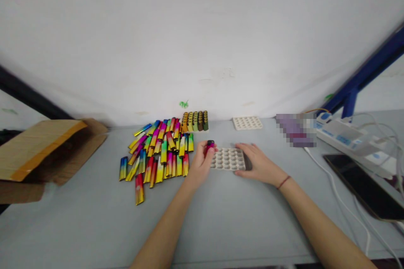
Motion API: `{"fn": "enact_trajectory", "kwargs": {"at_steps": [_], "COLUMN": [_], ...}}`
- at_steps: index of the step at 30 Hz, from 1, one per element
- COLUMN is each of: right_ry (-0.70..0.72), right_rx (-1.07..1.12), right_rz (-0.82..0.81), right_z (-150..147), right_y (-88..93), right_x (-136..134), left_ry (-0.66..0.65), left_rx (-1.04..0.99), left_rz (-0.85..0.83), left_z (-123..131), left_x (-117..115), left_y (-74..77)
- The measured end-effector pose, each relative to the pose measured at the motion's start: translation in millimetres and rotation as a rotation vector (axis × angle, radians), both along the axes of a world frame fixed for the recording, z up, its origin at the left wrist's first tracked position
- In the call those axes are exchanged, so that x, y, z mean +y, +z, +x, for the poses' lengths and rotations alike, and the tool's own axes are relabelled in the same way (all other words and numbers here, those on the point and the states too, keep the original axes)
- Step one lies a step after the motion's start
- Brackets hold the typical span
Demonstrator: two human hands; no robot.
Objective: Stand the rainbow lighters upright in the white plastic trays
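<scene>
My left hand (202,160) has its fingers closed round a lighter (209,146), dark pink with a black top, held upright at the left end of a pale tray (227,159) with rows of round hollows. My right hand (257,164) grips that tray's right end, thumb at the near edge and fingers at the far one. To the left lies a loose pile of shiny lighters (163,151) in gold, pink, blue, green and red. Behind them, a second tray holds several rows of upright lighters (195,121), their dark and gold tops showing.
Near the wall lies another pale tray (248,123). An opened cardboard box (41,147) occupies the left side. On the right are a pixelated purple item (295,130), a white power strip (353,138), a black phone (362,185) and white cables (333,189).
</scene>
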State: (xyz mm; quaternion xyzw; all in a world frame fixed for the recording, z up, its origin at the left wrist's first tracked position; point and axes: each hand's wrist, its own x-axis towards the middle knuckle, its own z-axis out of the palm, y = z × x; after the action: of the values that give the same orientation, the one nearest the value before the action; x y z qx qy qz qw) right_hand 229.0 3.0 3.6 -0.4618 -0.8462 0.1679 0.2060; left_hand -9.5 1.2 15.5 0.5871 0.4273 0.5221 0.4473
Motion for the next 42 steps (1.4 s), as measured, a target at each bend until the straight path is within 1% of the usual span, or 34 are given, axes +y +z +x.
{"fn": "enact_trajectory", "kwargs": {"at_steps": [4, 7, 12, 16, 19, 23, 26, 30, 32, 35, 39, 42], "right_ry": [0.009, 0.007, 0.011, -0.001, -0.004, 0.004, -0.006, -0.022, -0.027, -0.060, -0.092, -0.106], "right_rx": [0.046, 0.057, 0.062, 0.055, 0.053, 0.059, 0.087, 0.122, 0.112, 0.056, -0.003, -0.019], "right_rz": [-0.004, -0.005, -0.004, -0.001, 0.005, -0.003, -0.029, -0.053, -0.030, 0.018, 0.016, 0.000], "right_z": [2.2, 3.8, 3.5, 3.0, 2.9, 2.1, 1.1, 2.8, 5.3, 8.6, 7.9, 5.2], "right_y": [-0.9, -2.1, -3.4, -4.5, -4.2, -2.3, -2.8, -7.2, -9.8, -12.2, -10.7, -7.6], "right_x": [2.3, 3.2, 2.7, 1.8, 1.4, 1.8, 2.3, 3.8, 5.4, 7.6, 7.7, 6.2], "left_ry": [0.092, 0.115, 0.108, 0.065, 0.036, 0.045, 0.023, -0.058, -0.090, -0.121, -0.148, -0.128], "left_rx": [0.039, 0.023, -0.035, -0.068, -0.068, -0.049, 0.024, 0.130, 0.157, 0.180, 0.225, 0.287], "left_rz": [0.000, 0.019, 0.003, -0.019, -0.037, -0.022, 0.012, 0.035, 0.030, 0.017, 0.024, 0.044], "left_z": [-6.4, -9.6, -8.6, -5.8, -5.2, -2.8, 6.5, 29.8, 41.9, 55.2, 60.9, 59.1], "left_x": [17.4, 27.1, 33.1, 34.2, 34.9, 33.9, 31.1, 30.8, 33.2, 37.1, 39.2, 39.7], "left_y": [-13.1, -17.2, -15.3, -14.1, -14.9, -12.5, -5.0, 5.6, 7.9, 7.5, 6.1, 7.8]}}
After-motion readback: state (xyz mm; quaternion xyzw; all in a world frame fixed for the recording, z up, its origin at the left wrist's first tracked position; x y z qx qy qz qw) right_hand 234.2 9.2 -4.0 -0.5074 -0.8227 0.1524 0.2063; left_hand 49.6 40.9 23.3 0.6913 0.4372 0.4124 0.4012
